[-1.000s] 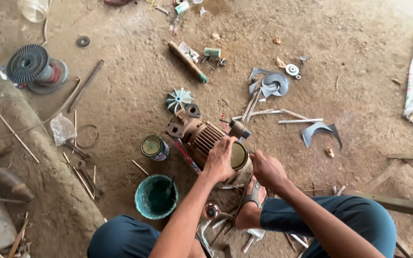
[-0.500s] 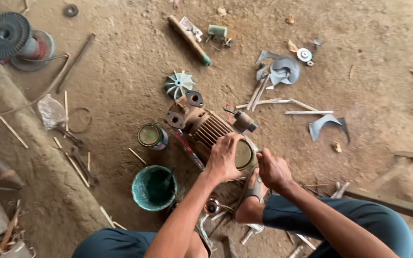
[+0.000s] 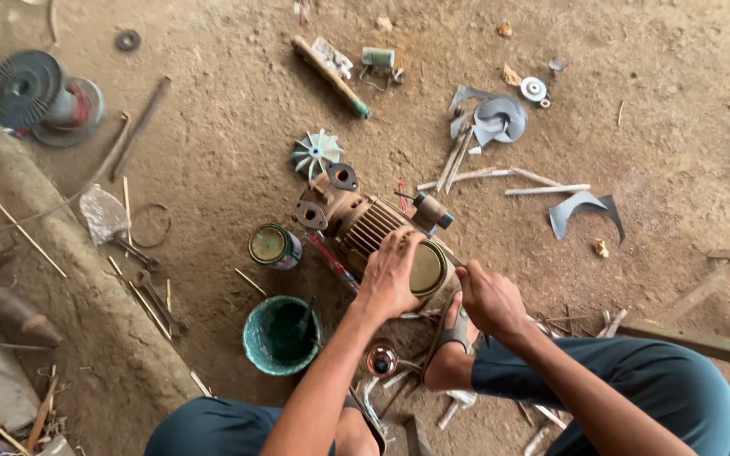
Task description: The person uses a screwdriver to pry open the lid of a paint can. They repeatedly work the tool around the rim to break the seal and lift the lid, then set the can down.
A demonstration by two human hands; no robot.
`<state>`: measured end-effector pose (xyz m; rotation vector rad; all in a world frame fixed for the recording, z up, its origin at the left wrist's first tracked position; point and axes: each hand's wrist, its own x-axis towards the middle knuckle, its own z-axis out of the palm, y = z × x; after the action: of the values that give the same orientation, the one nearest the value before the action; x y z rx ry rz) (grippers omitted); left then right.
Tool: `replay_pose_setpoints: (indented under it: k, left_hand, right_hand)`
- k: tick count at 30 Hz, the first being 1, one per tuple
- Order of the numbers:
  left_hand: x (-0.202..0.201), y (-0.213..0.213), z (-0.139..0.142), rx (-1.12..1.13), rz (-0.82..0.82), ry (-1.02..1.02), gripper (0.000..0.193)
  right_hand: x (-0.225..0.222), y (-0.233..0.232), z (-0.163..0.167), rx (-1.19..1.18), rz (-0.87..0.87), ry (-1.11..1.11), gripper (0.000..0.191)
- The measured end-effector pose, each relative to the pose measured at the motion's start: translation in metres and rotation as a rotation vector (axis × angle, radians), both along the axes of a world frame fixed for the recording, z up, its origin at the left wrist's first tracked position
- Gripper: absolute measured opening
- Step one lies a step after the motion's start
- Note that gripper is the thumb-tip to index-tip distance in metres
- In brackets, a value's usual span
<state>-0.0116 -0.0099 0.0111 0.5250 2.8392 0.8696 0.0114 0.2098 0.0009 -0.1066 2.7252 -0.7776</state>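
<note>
A rusty brown electric motor [image 3: 356, 218] with cooling fins lies on the dirt floor between my knees. My left hand [image 3: 390, 274] grips its rear end, fingers spread over the round olive end cover [image 3: 428, 268]. Just right of that cover, my right hand [image 3: 487, 297] is closed on the cover's edge or on something small there; what it holds is hidden. My sandalled foot [image 3: 449, 342] sits under the right hand. A teal fan impeller [image 3: 316, 153] lies just beyond the motor.
A green bowl with a brush [image 3: 281, 334] and a small paint tin [image 3: 274, 246] sit left of the motor. Wrenches [image 3: 158, 295], metal blades [image 3: 500, 118], rods [image 3: 500, 177], a wire spool [image 3: 31, 91] and a wooden-handled tool [image 3: 329, 76] are scattered around. A concrete ledge [image 3: 69, 279] runs along the left.
The view has shifted slightly so the floor items sit higher and to the left. Both hands stay on the motor's rear end with only small movement.
</note>
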Motion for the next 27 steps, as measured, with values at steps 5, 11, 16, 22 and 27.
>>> replay_pose_setpoints:
  k: [5,11,16,22,27]
  left_hand:
    - [0.003,0.003,0.002,-0.100,0.049,-0.128,0.116]
    - [0.012,-0.001,-0.001,0.180,0.054,-0.001,0.122]
    - [0.013,-0.001,-0.003,0.181,0.127,-0.062,0.119]
    - [0.014,-0.004,-0.013,0.231,0.102,0.001,0.114]
    - [0.014,-0.011,-0.019,0.222,0.042,0.034,0.115]
  right_hand:
    - [0.000,0.000,0.008,-0.002,-0.038,0.025,0.036]
    - [0.002,-0.005,0.002,-0.024,0.001,0.026,0.038]
    - [0.003,-0.015,-0.005,-0.081,-0.001,0.072,0.033]
    - [0.008,-0.009,-0.025,-0.133,0.041,0.160,0.025]
    - [0.013,-0.009,-0.045,-0.167,0.057,0.222,0.025]
